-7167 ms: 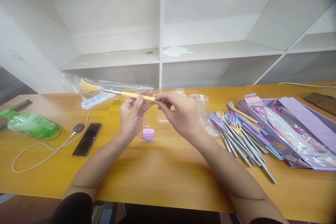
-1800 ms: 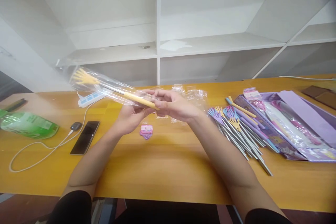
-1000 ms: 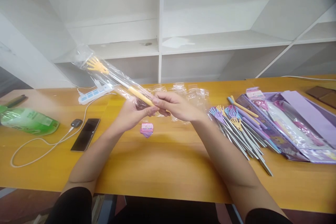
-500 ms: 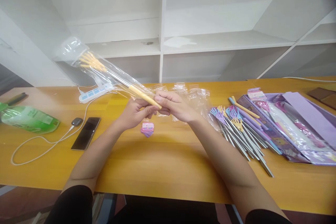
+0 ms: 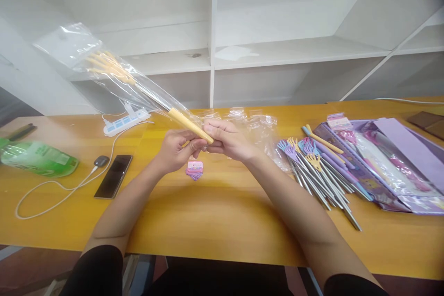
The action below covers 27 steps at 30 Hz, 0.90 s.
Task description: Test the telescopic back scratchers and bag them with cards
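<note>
A yellow back scratcher (image 5: 189,125) with a hand-shaped head and a metal shaft lies inside a clear plastic bag (image 5: 78,44). It slants up to the left above the table. My left hand (image 5: 180,150) pinches the bag near the handle's lower end. My right hand (image 5: 227,138) is closed at the same end, thumb on top. Both hands grip the bagged handle from opposite sides. Below them on the table sits a small stack of pink and purple cards (image 5: 194,170). Clear bags (image 5: 258,132) lie behind my right hand.
To the right, several loose back scratchers (image 5: 315,166) are heaped beside a purple box (image 5: 385,194) holding bagged ones. On the left are a phone (image 5: 114,176), a green bottle (image 5: 41,158), a charging cable and a power strip (image 5: 126,121). White shelving (image 5: 213,32) rises behind the table.
The bag's far end has swung up and left and looks straighter and flatter. The scratcher's head has risen slightly with it. Both hands keep nearly the same place.
</note>
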### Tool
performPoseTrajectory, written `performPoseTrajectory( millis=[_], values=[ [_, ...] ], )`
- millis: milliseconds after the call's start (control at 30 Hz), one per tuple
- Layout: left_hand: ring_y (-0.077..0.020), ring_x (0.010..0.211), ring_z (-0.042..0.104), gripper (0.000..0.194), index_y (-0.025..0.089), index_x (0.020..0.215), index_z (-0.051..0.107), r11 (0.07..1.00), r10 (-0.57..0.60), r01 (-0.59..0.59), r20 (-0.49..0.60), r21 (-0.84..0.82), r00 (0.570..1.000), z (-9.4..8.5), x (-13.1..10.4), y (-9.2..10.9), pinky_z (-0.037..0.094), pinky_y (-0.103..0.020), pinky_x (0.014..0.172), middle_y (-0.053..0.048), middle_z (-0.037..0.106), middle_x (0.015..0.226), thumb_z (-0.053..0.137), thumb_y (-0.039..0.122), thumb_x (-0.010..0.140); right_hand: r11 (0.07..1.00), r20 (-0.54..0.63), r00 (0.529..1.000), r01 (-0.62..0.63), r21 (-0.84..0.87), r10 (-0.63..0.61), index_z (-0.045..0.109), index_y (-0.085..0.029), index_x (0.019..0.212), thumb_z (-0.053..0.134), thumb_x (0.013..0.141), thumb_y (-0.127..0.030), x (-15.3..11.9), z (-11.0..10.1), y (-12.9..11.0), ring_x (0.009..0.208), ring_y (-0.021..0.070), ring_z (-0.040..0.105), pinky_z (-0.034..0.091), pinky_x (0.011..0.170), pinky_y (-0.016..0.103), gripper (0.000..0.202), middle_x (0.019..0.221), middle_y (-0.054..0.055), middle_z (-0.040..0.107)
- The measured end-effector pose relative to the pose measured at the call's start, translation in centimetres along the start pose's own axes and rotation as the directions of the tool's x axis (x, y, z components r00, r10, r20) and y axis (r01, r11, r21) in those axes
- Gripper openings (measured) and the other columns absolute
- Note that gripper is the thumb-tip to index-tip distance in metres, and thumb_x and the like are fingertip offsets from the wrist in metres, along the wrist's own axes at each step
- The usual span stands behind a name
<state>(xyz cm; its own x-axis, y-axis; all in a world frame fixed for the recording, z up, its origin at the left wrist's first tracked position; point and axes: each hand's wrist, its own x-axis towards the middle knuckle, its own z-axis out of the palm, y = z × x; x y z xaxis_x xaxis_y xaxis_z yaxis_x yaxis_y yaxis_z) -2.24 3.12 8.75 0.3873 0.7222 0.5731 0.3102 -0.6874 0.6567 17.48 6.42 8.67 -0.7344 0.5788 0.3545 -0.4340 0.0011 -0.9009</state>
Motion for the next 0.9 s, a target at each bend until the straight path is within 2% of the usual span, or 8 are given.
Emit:
performPoseTrajectory(
  millis=[133, 300, 400, 500, 567, 667, 767, 900],
  values=[
    [-0.0135, 0.051, 0.061, 0.047, 0.020, 0.079, 0.077, 0.998, 0.044, -0.044, 0.004, 0.054, 0.999, -0.2, 0.2, 0.4, 0.049, -0.026, 0.056, -0.001, 0.068, 0.057, 0.060, 0.054, 0.107, 1.000, 0.008, 1.000, -0.001, -0.027, 0.001, 0.053, -0.021, 0.078, 0.069, 0.101, -0.062, -0.1, -0.1, -0.3, 0.051, 0.0062, 0.030, 0.022, 0.050, 0.022, 0.049, 0.059, -0.010, 0.034],
    [-0.0193, 0.074, 0.072, 0.041, 0.021, 0.094, 0.082, 0.999, -0.034, 0.034, 0.018, 0.001, 0.999, -1.3, 0.3, 0.0, 0.056, -0.029, 0.070, -0.006, 0.078, 0.081, 0.068, 0.059, 0.102, 0.950, -0.014, 1.000, -0.003, -0.312, -0.001, 0.055, -0.022, 0.082, 0.064, 0.104, -0.060, -1.0, -0.5, -2.3, 0.059, 0.0091, 0.047, 0.037, 0.060, 0.025, 0.045, 0.066, -0.006, 0.047],
    [-0.0204, 0.081, 0.073, 0.044, 0.022, 0.107, 0.081, 0.976, -0.079, 0.037, -0.192, -0.217, 0.978, -2.4, 1.0, -0.3, 0.058, -0.031, 0.072, -0.008, 0.078, 0.092, 0.067, 0.063, 0.101, 0.883, -0.040, 0.999, -0.036, -0.468, 0.020, 0.051, -0.022, 0.079, 0.061, 0.106, -0.060, -1.4, -1.1, -3.3, 0.062, 0.0099, 0.051, 0.039, 0.063, 0.026, 0.047, 0.066, -0.006, 0.052],
    [-0.0192, 0.082, 0.073, 0.039, 0.024, 0.110, 0.077, 0.912, -0.134, -0.048, -0.408, -0.407, 0.903, -3.7, 1.9, -0.1, 0.061, -0.031, 0.076, -0.006, 0.077, 0.093, 0.067, 0.061, 0.101, 0.809, -0.020, 0.996, -0.086, -0.582, 0.092, 0.050, -0.022, 0.079, 0.060, 0.106, -0.060, -1.4, -1.8, -3.5, 0.064, 0.0105, 0.052, 0.040, 0.064, 0.026, 0.047, 0.067, -0.005, 0.056],
    [-0.0202, 0.085, 0.073, 0.036, 0.026, 0.106, 0.076, 0.876, -0.209, -0.053, -0.476, -0.480, 0.854, -4.6, 2.4, 0.2, 0.064, -0.034, 0.080, -0.005, 0.077, 0.095, 0.071, 0.060, 0.098, 0.761, 0.024, 0.983, -0.127, -0.636, 0.183, 0.053, -0.022, 0.079, 0.060, 0.107, -0.057, -1.3, -2.4, -3.1, 0.065, 0.0106, 0.052, 0.039, 0.063, 0.025, 0.046, 0.069, -0.004, 0.058],
    [-0.0207, 0.090, 0.074, 0.030, 0.030, 0.104, 0.075, 0.840, -0.305, -0.005, -0.481, -0.542, 0.822, -5.7, 2.5, 0.1, 0.065, -0.037, 0.085, -0.004, 0.078, 0.104, 0.076, 0.058, 0.094, 0.728, 0.104, 0.943, -0.171, -0.664, 0.317, 0.058, -0.020, 0.081, 0.059, 0.107, -0.052, -0.8, -3.0, -2.0, 0.069, 0.0106, 0.055, 0.040, 0.067, 0.025, 0.042, 0.073, -0.003, 0.061],
    [-0.0178, 0.090, 0.073, 0.024, 0.030, 0.104, 0.074, 0.795, -0.350, -0.022, -0.488, -0.607, 0.800, -5.9, 2.5, -0.4, 0.064, -0.032, 0.084, -0.002, 0.077, 0.103, 0.079, 0.050, 0.093, 0.692, 0.180, 0.868, -0.227, -0.685, 0.463, 0.066, -0.020, 0.090, 0.060, 0.105, -0.048, -0.4, -3.5, -0.7, 0.078, 0.0122, 0.063, 0.047, 0.076, 0.026, 0.033, 0.082, -0.001, 0.068],
    [-0.0086, 0.065, 0.064, 0.019, 0.021, 0.101, 0.073, 0.675, -0.485, 0.002, -0.441, -0.738, 0.756, -4.5, 2.9, -0.5, 0.055, -0.018, 0.056, -0.001, 0.074, 0.087, 0.076, 0.037, 0.093, 0.586, 0.231, 0.733, -0.271, -0.764, 0.640, 0.076, -0.019, 0.104, 0.074, 0.095, -0.042, -0.2, -4.2, 0.8, 0.091, 0.0154, 0.071, 0.051, 0.081, 0.025, 0.024, 0.102, 0.003, 0.079]
  ],
)
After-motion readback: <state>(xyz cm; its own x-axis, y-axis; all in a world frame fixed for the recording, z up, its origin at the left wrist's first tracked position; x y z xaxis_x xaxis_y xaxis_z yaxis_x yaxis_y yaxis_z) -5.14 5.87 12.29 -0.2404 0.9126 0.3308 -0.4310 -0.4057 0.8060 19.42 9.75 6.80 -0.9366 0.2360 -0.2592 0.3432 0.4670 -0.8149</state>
